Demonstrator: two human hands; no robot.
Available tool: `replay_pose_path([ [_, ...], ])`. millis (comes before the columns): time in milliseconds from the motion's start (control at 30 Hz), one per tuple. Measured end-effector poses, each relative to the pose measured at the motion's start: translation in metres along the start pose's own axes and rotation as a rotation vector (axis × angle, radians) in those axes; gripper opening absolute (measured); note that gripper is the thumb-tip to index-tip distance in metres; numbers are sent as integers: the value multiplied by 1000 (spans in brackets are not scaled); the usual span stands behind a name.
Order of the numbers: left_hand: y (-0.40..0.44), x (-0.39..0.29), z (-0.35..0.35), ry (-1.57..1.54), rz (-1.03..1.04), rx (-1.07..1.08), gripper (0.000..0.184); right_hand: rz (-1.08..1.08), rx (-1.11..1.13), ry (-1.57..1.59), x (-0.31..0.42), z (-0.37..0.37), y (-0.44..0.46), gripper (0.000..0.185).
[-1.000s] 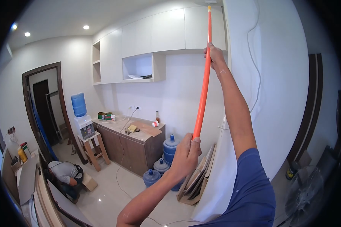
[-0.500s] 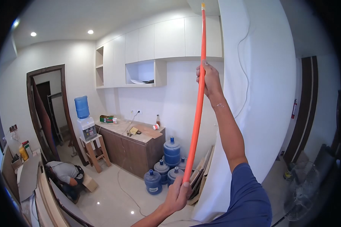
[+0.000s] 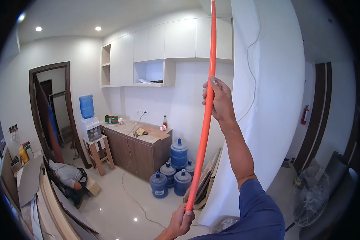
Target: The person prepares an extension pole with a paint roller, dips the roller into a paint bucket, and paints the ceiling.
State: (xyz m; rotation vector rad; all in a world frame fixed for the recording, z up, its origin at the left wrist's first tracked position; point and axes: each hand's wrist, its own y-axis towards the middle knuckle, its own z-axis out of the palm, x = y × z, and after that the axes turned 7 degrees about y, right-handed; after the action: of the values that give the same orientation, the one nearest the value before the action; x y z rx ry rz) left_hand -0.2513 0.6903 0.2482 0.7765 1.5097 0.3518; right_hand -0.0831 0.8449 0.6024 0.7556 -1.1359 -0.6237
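Observation:
A long orange pole (image 3: 206,120) runs steeply through the middle of the view, its top leaning slightly right and reaching the upper edge near the ceiling. My right hand (image 3: 219,96) is wrapped round it at about mid-length, in front of the wall cabinets. My left hand (image 3: 180,222) grips the pole's lower end, near the bottom of the view. Whatever the top end touches cannot be made out. Just right of the pole stands a white wall or column (image 3: 268,92) with a loose white cable (image 3: 250,60) along it.
Blue water jugs (image 3: 159,185) and leaning boards (image 3: 208,176) stand below. A counter (image 3: 132,156) and water dispenser (image 3: 91,128) are further left. A crouching person (image 3: 68,176) works beside stacked panels (image 3: 54,204). A cord (image 3: 126,190) crosses the floor; a fan (image 3: 311,196) stands right.
Both hands and the pole have moved down in view. The pole's yellow tip, seen before at the top, no longer shows. Both hands keep their grip.

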Motion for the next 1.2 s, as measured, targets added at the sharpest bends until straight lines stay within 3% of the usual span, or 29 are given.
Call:
replay_pose_path([
  [633,12,-23,-3,24,9,32,33,-22,-31,-10,11,-2,6,41],
  [1200,158,-2,15,58,-52,76,32,-26,-177,-78,-44,-89,136,37],
])
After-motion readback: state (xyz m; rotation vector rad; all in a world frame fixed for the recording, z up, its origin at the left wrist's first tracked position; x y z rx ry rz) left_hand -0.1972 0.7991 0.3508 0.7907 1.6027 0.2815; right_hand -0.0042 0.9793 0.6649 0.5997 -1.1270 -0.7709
